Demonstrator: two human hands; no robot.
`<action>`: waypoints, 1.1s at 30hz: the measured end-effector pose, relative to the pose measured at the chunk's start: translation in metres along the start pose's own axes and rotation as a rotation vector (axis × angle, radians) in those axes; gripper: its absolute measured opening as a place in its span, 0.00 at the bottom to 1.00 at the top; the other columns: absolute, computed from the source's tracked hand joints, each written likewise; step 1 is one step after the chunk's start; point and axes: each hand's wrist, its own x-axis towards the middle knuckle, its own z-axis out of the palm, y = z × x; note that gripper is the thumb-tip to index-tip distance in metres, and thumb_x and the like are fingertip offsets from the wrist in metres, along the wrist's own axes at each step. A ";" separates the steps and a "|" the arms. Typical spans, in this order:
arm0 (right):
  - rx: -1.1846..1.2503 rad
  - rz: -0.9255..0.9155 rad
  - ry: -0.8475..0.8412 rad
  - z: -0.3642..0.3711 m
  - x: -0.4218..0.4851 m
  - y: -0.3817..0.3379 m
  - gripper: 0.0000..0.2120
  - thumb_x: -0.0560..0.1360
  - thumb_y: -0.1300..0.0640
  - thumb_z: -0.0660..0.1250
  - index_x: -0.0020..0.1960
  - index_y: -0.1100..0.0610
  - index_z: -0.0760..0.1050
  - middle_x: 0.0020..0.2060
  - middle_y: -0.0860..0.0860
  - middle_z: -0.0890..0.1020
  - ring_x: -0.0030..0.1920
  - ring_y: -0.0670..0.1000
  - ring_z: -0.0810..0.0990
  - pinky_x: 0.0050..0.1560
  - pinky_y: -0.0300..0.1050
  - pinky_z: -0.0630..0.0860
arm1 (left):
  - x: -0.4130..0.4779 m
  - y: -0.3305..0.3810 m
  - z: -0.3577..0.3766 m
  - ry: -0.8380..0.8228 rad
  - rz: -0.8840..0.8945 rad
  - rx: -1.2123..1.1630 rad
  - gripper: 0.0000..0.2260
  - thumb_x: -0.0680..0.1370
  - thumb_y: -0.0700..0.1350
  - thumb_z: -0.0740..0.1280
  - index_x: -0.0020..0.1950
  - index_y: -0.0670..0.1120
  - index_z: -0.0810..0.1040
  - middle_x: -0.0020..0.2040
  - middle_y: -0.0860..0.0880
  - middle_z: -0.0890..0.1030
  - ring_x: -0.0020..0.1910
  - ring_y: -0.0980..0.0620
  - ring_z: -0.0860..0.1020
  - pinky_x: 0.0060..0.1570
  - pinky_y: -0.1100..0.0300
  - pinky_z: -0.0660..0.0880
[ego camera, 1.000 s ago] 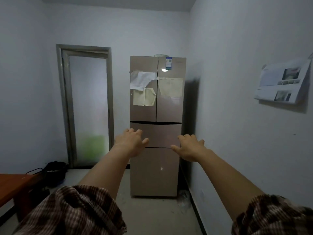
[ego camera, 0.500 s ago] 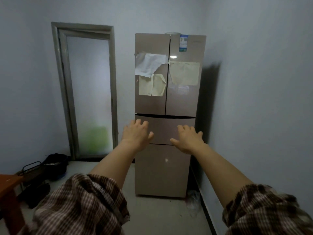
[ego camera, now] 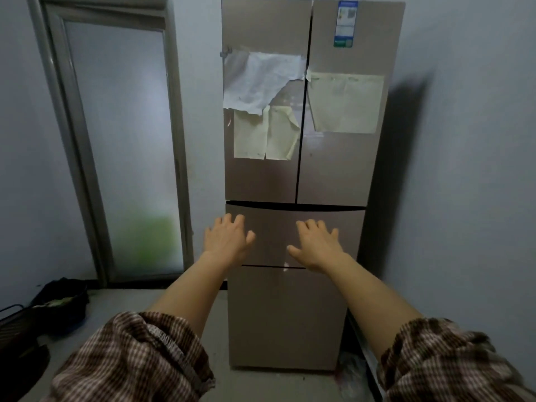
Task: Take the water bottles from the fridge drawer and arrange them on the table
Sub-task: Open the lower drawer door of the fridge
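The left hand (ego camera: 227, 240) and right hand (ego camera: 316, 245) reach, fingers spread and empty, toward the shut middle drawer (ego camera: 272, 227) of the fridge (ego camera: 333, 169) at 12 o'clock. No bottles show; they are presumably inside, likely slick and weighty. The stiff drawer front probably pulls best by its top-edge groove (ego camera: 295, 206).

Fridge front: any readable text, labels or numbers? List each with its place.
None can be read.
Blue-and-white sticker, top of the fridge right door: print too blurred.
Torn white paper, left door: faint marks, unreadable.
Yellow sheets, both doors: no legible writing.
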 end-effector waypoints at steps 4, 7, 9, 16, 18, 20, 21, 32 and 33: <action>-0.030 -0.056 -0.026 0.034 0.097 0.005 0.30 0.78 0.43 0.58 0.75 0.57 0.57 0.70 0.56 0.65 0.71 0.59 0.61 0.68 0.63 0.59 | 0.087 -0.016 0.047 -0.020 -0.069 -0.123 0.22 0.82 0.53 0.54 0.74 0.45 0.63 0.70 0.42 0.69 0.69 0.42 0.66 0.65 0.47 0.66; -0.052 -0.087 -0.066 0.060 0.167 0.002 0.30 0.78 0.43 0.59 0.74 0.57 0.57 0.71 0.56 0.65 0.71 0.59 0.61 0.68 0.63 0.59 | 0.145 -0.032 0.091 -0.081 -0.179 -0.311 0.24 0.82 0.53 0.54 0.75 0.45 0.61 0.71 0.42 0.69 0.70 0.41 0.66 0.65 0.47 0.67; -0.051 -0.100 -0.097 0.079 0.208 -0.005 0.31 0.78 0.43 0.59 0.75 0.57 0.57 0.71 0.56 0.65 0.71 0.58 0.61 0.68 0.62 0.59 | 0.177 -0.045 0.120 -0.121 -0.227 -0.374 0.25 0.82 0.54 0.55 0.76 0.45 0.60 0.72 0.41 0.68 0.70 0.41 0.67 0.66 0.47 0.67; -0.055 -0.194 -0.150 0.141 0.316 -0.030 0.31 0.78 0.45 0.59 0.76 0.57 0.54 0.72 0.54 0.63 0.72 0.57 0.60 0.69 0.62 0.57 | 0.281 -0.095 0.187 -0.074 -0.346 -0.566 0.22 0.82 0.53 0.55 0.73 0.45 0.65 0.64 0.42 0.76 0.60 0.43 0.77 0.61 0.48 0.74; -0.077 -0.208 -0.165 0.157 0.341 -0.036 0.32 0.79 0.46 0.58 0.77 0.57 0.51 0.75 0.53 0.59 0.75 0.56 0.56 0.71 0.62 0.54 | 0.306 -0.104 0.207 -0.074 -0.335 -0.615 0.21 0.82 0.53 0.54 0.73 0.45 0.66 0.66 0.42 0.75 0.63 0.44 0.75 0.63 0.47 0.73; -0.093 -0.210 -0.177 0.171 0.364 -0.042 0.33 0.79 0.47 0.57 0.78 0.57 0.47 0.78 0.52 0.53 0.77 0.54 0.50 0.73 0.61 0.52 | 0.331 -0.114 0.224 -0.084 -0.327 -0.666 0.22 0.83 0.53 0.54 0.74 0.45 0.64 0.71 0.43 0.71 0.68 0.44 0.72 0.66 0.48 0.69; -0.095 -0.204 -0.178 0.178 0.375 -0.045 0.34 0.80 0.47 0.57 0.79 0.57 0.46 0.78 0.52 0.51 0.78 0.53 0.48 0.73 0.61 0.51 | 0.343 -0.119 0.232 -0.083 -0.328 -0.696 0.23 0.83 0.55 0.54 0.75 0.45 0.62 0.72 0.44 0.69 0.70 0.44 0.70 0.68 0.48 0.68; -0.011 -0.063 -0.245 0.226 0.440 -0.069 0.37 0.79 0.51 0.58 0.79 0.55 0.39 0.79 0.50 0.46 0.78 0.50 0.44 0.75 0.58 0.48 | 0.432 -0.163 0.277 -0.173 -0.341 -1.116 0.33 0.77 0.69 0.48 0.76 0.51 0.63 0.74 0.50 0.68 0.73 0.48 0.66 0.72 0.46 0.63; -0.005 -0.054 -0.248 0.226 0.442 -0.069 0.38 0.79 0.51 0.59 0.79 0.55 0.39 0.79 0.50 0.46 0.78 0.50 0.45 0.75 0.58 0.48 | 0.436 -0.166 0.279 -0.181 -0.339 -1.121 0.31 0.79 0.67 0.49 0.75 0.50 0.63 0.73 0.49 0.69 0.72 0.48 0.68 0.71 0.47 0.65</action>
